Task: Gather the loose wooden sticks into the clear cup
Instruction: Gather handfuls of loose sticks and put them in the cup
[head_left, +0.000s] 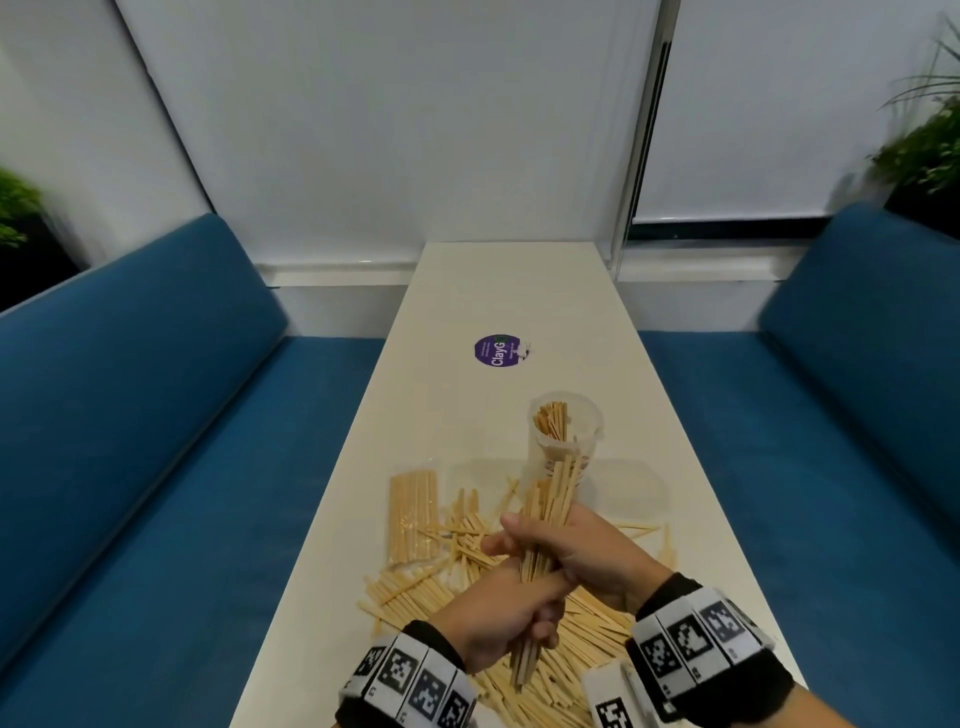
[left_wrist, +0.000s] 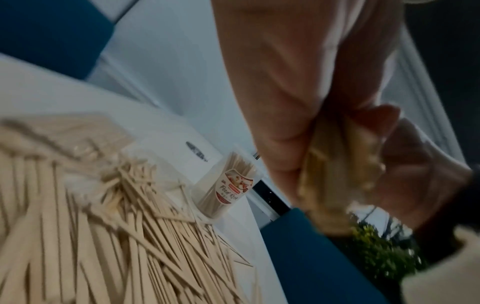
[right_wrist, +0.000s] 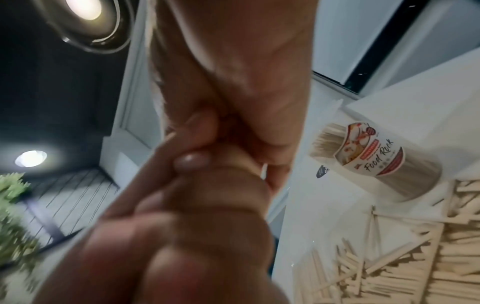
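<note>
Wooden sticks (head_left: 545, 512), a tilted bundle, are gripped near the lower end by the left hand (head_left: 506, 616) and at mid-length by the right hand (head_left: 587, 553), above the loose pile (head_left: 587, 631). The clear cup (head_left: 565, 441) stands just beyond, partly filled. Judged light, stiff and prone to splaying; a mid-bundle hold is advised.

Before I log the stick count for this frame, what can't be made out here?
- Bundle of sticks: its middle is covered by the left hand and right hand; blurred in both wrist views.
- Clear cup: the bundle crosses its lower part in the head view.
- Loose sticks: the near part is cut by the bottom edge and the wristbands.
</note>
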